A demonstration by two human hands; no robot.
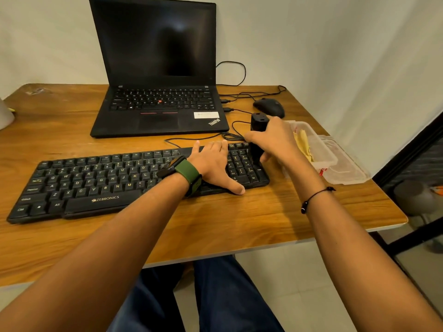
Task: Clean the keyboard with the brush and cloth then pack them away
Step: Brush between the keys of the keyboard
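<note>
A black keyboard (96, 180) lies across the wooden desk (215, 226). My left hand (213, 164) rests flat on its right part with fingers straight, thumb at the front edge. My right hand (275, 140) grips a black brush (257, 130) held upright, its lower end on the number pad. A yellow cloth (303, 144) lies in a clear plastic box (323, 152) just right of the keyboard.
An open black laptop (158, 92) with a dark screen stands behind the keyboard. A black mouse (269, 106) and loose cables (235, 135) lie at the back right. The box's clear lid (347, 173) rests near the desk's right edge. A white object (6, 113) sits far left.
</note>
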